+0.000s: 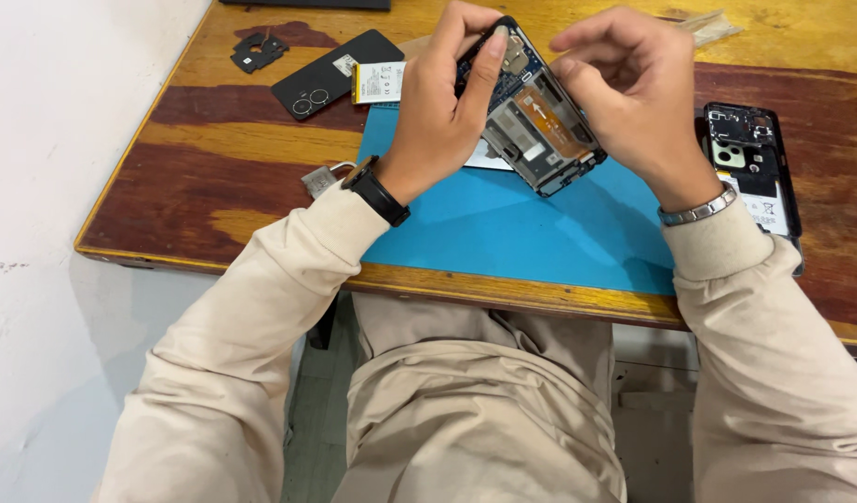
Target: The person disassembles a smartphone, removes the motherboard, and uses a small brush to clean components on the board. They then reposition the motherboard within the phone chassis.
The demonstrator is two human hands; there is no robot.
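The left hand [442, 107] is gripping the opened phone [535, 116], fingers closed on its top edge, above the blue mat [521, 228]. At its three o'clock, the right hand [628, 93] is pinching near the internals; careful prying seems needed next.

You hold an opened phone [537, 126] tilted above the blue mat, its back off, circuit board and orange ribbon exposed.
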